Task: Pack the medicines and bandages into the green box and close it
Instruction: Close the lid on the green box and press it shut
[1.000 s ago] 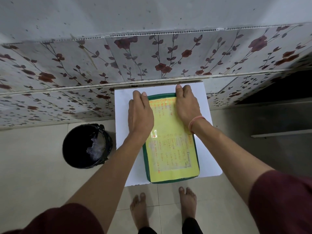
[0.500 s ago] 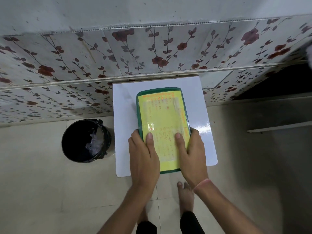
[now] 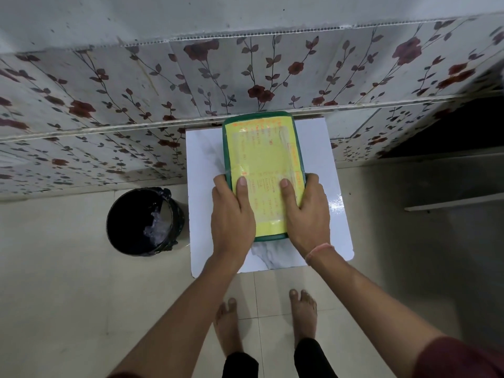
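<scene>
The green box [image 3: 262, 148] lies shut on the small white table [image 3: 203, 186], its lid covered by a yellow label with orange print. My left hand [image 3: 231, 214] grips the box's near left side, thumb pressed on the lid. My right hand [image 3: 306, 211], with a pink band at the wrist, grips the near right side the same way. The box's far end reaches the table's back edge by the wall. No medicines or bandages are in sight; the inside of the box is hidden.
A black bin [image 3: 144, 222] with a crumpled clear bag inside stands on the tiled floor left of the table. A flowered wall panel [image 3: 245, 77] runs right behind the table. My bare feet [image 3: 267, 320] stand just in front of it.
My hands slid from the far end of the lid to the near sides of the box. The box now sits farther back on the table, toward the wall.
</scene>
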